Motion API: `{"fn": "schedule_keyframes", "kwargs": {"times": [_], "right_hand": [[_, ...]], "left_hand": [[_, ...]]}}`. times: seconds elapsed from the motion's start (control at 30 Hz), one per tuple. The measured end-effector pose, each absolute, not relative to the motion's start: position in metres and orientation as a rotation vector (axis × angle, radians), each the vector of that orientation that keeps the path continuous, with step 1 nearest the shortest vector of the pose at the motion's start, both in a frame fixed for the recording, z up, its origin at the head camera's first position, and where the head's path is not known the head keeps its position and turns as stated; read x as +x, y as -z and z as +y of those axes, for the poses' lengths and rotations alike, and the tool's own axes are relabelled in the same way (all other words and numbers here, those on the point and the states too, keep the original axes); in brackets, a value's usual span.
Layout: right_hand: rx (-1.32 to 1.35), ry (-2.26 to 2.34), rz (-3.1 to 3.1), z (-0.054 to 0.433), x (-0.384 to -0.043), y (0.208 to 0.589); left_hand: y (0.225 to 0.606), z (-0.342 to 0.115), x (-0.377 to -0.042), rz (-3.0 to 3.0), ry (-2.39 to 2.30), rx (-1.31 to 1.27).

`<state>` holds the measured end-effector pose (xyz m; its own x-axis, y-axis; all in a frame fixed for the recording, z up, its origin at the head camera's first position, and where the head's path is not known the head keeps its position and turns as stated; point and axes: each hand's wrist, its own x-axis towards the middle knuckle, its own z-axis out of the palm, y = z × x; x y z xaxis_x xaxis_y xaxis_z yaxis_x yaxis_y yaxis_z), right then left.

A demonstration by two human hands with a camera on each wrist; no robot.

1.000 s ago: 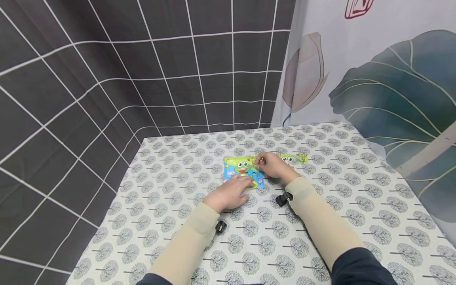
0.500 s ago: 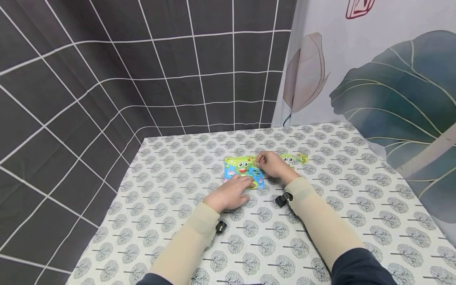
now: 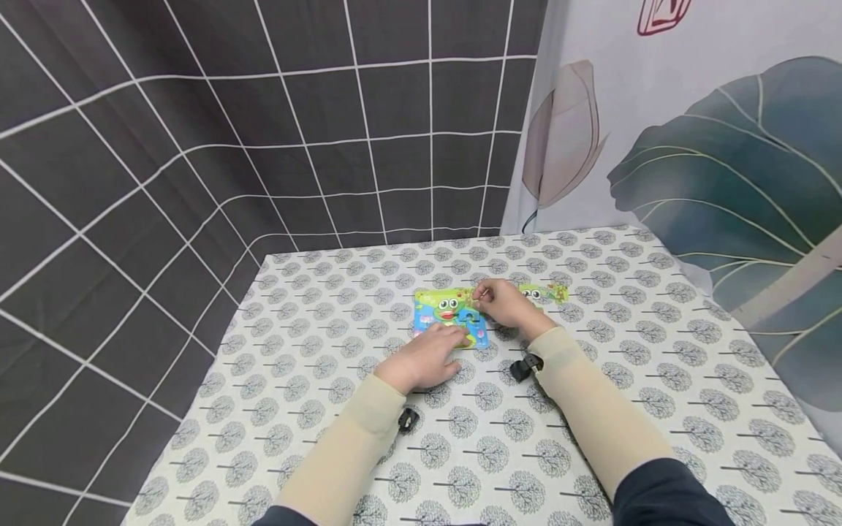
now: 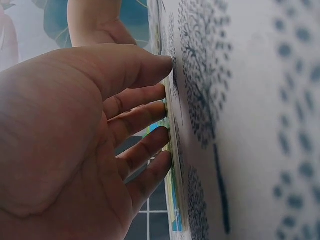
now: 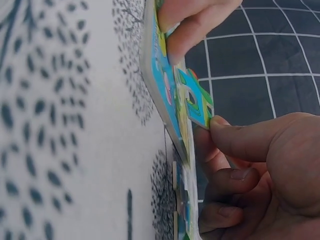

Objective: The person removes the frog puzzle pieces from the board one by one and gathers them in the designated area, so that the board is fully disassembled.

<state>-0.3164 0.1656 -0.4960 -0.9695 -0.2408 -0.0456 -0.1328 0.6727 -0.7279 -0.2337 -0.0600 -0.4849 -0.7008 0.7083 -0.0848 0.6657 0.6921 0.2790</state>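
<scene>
L hand (image 3: 426, 356): fingers extended, on frog puzz. (image 3: 431, 303) | R hand (image 3: 505, 303): pinches tilted pc. (image 5: 201, 104)

Legible text: none; one red sign noted, unreadable.
A red mark (image 3: 663, 16) stands high on the white curtain (image 3: 615, 95), at the top edge of the head view. It is a slanted frame with rounded lower corners and red strokes inside; its upper part is cut off, and whether the strokes form a letter or a character cannot be determined. The puzzle board (image 3: 430, 310) bears pale marks near its upper left corner, too small to tell whether they are lettering.
</scene>
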Motion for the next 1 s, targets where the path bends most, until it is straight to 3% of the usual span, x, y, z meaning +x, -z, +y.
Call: {"fn": "schedule_keyframes", "kwargs": {"times": [1.0], "right_hand": [[-0.239,1.316,2.698,0.241,-0.297,0.476]], "left_hand": [[0.484,-0.060,-0.231,2.716,-0.352,1.104]]}}
